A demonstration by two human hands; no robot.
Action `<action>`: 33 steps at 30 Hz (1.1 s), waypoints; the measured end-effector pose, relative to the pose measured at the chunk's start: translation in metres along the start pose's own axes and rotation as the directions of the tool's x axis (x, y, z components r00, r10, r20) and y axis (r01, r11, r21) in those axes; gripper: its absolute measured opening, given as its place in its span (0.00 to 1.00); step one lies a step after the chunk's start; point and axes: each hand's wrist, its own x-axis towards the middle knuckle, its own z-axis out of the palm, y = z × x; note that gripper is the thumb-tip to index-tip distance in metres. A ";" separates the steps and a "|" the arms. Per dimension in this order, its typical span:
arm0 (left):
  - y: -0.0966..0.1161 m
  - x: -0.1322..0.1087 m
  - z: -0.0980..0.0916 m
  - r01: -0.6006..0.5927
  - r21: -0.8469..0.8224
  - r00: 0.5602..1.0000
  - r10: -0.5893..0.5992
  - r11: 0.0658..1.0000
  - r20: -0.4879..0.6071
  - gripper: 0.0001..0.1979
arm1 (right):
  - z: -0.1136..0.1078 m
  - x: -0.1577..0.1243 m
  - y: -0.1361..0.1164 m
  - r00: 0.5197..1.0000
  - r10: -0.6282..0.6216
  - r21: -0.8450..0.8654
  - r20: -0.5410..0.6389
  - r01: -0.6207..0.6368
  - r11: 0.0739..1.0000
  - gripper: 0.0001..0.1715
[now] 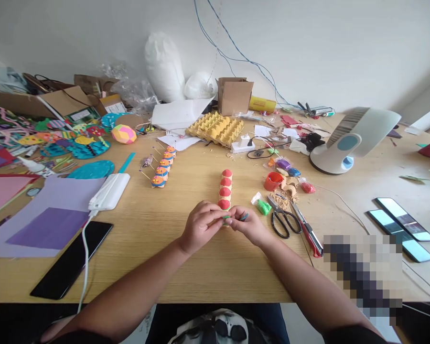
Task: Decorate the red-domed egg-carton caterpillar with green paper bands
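Note:
A strip of egg-carton cups (225, 182) with red domed tops lies lengthwise in front of me, its near end hidden by my hands. My left hand (202, 225) pinches at that end, fingertips on a bit of green modelling clay (226, 218). My right hand (250, 226) meets it from the other side, its thumb and fingers closed on the same green clay. A small blue-green piece (243, 217) shows at the right fingers; its kind is unclear. Whether the clay touches the strip cannot be made out.
Right of my hands lie a bag of green clay (263, 206), black-handled scissors (285, 223), a utility knife (310, 234) and a red cup (273, 181). A finished-looking caterpillar (164, 166), a power bank (111, 191) and a phone (71, 260) are left; yellow egg trays (215, 129) stand behind.

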 end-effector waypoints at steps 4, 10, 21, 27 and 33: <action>-0.001 0.000 0.002 0.013 0.010 1.000 -0.013 1.000 0.003 0.15 | -0.002 0.001 -0.002 0.998 -0.053 0.025 -0.033 0.054 0.998 0.23; -0.004 -0.001 0.001 0.070 0.040 0.996 -0.068 0.997 -0.052 0.13 | -0.007 -0.003 -0.008 0.993 -0.101 -0.220 -0.057 0.086 0.972 0.33; -0.014 -0.005 0.003 0.234 0.037 0.958 -0.224 0.971 -0.180 0.09 | -0.022 0.007 -0.003 0.940 -0.139 -0.260 -0.310 0.057 0.964 0.23; -0.006 -0.001 0.002 0.151 -0.014 0.987 -0.151 0.988 -0.044 0.13 | -0.016 0.003 -0.002 0.955 -0.129 -0.254 -0.267 0.059 0.965 0.34; -0.004 -0.002 0.006 0.112 -0.080 0.992 -0.108 0.990 0.058 0.16 | -0.005 -0.002 -0.006 0.980 -0.197 -0.420 0.009 0.182 0.889 0.35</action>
